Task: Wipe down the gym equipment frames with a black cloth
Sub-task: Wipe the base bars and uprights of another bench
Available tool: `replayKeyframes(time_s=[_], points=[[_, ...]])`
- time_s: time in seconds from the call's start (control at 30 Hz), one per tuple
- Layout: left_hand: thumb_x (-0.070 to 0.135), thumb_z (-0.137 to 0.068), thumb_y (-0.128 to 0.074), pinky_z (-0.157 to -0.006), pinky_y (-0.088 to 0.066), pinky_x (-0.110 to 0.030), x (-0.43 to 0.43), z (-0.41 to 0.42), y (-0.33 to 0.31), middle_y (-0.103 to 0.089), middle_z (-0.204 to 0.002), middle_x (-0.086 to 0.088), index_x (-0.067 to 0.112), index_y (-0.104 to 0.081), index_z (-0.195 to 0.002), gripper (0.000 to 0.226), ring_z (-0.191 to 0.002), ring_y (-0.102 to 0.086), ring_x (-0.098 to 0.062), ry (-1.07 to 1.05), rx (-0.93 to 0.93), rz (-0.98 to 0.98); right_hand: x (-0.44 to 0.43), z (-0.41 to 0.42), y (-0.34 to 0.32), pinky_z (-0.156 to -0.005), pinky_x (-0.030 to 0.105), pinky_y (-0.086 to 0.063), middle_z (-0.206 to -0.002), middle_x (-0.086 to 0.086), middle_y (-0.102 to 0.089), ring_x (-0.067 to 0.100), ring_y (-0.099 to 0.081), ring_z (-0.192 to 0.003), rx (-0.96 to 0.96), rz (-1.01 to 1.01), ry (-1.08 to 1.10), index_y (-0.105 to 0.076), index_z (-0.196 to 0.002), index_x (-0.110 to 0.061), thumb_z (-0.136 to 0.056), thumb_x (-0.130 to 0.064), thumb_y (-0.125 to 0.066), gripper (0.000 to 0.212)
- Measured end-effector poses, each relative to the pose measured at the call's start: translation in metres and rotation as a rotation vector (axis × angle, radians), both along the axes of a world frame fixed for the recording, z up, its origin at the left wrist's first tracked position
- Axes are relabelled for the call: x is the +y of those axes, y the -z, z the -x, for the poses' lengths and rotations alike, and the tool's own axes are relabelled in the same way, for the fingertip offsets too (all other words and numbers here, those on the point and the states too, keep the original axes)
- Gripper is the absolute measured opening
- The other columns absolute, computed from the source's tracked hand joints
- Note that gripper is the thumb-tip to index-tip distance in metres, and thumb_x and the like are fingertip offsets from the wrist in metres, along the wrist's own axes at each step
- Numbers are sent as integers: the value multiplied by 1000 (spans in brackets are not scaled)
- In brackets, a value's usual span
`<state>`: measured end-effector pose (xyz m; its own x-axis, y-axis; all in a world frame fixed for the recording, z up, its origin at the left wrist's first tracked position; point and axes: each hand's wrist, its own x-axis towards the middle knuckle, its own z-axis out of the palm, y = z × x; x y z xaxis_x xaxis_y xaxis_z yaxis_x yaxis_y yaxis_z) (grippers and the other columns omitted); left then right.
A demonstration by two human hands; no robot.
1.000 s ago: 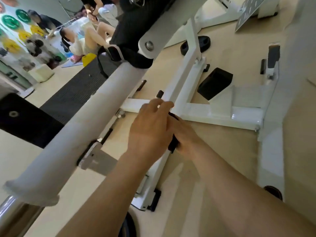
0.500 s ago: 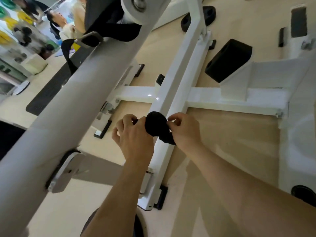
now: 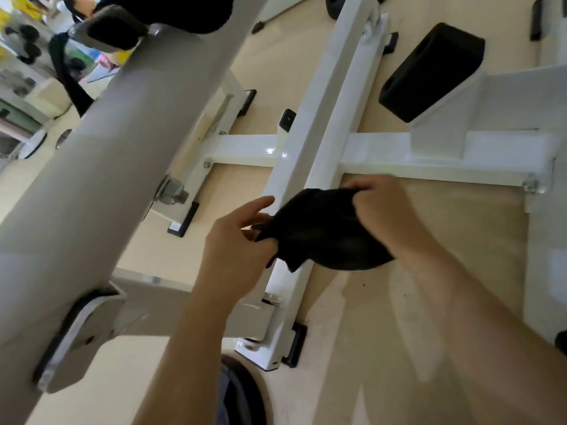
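Observation:
A black cloth (image 3: 325, 231) is stretched between my two hands just above the white floor beam (image 3: 310, 142) of the gym machine frame. My left hand (image 3: 239, 243) pinches the cloth's lower left edge, with the index finger pointing out toward the beam. My right hand (image 3: 383, 216) grips the cloth's upper right edge with curled fingers. The cloth hangs loose and partly spread, covering a stretch of the beam below it. A white cross beam (image 3: 445, 157) meets the long beam just beyond my hands.
A thick grey-white tube (image 3: 101, 167) of the machine slants across the left, close to my head. A black pad (image 3: 432, 72) sits on a white bracket at upper right. Black rubber feet (image 3: 294, 345) cap the beam ends. A dark weight plate (image 3: 242, 394) lies near the bottom edge. People sit far left.
The cloth was bunched into a small ball between both hands; now it is pulled open and spread wider. My right hand has moved to the right, and the view has tipped lower and closer.

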<state>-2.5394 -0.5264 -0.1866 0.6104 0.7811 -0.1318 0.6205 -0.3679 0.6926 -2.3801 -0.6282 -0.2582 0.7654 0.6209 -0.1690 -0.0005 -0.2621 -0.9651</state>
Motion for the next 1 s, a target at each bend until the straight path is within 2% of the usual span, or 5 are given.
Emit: replayKeyframes(time_s=[0.13,0.33,0.53,0.73,1.0], points=[[-8,-79,-52,-69,-38,-5,-3,-1,2,-69,-88,14,25,-75,-102,46,-76,-58,-1,-51,96,-447,-13,-36,-13,-68,31,-47,-82,16,-65,28,-61,-81,-130,192,-107,-68,-82,-1,-83,-2,-41,27],[-5,-71,-55,-102,-35,-45,18,-10,32,-62,-124,-9,12,-76,-96,37,-116,-47,-35,-93,214,-967,20,1,9,-100,41,-40,-124,1,-54,23,-48,-117,-267,315,-270,-54,-125,-27,-89,-26,-47,37],[41,-95,-45,-114,-28,-44,14,-15,99,-20,-156,-21,0,-10,-150,78,-142,-26,-34,112,695,-756,38,65,45,-95,30,-46,-133,-1,-52,18,-54,-115,180,-3,-401,-30,-145,-36,-95,-7,-39,59],[38,-83,-63,-77,-48,-38,55,-90,102,-56,-114,-15,6,-17,-145,84,-100,-59,-30,-19,657,-707,49,46,57,-83,22,-45,-144,-3,-44,17,-56,-115,260,-25,-359,-13,-150,-43,-93,-5,-40,74],[41,-80,-71,-86,-47,-43,103,-217,101,-50,-128,-18,3,-18,-145,92,-113,-55,-36,62,557,-684,44,-5,80,-65,27,-51,-125,-3,-56,16,-64,-82,195,103,-359,-9,-150,-43,-96,-10,-38,70]])
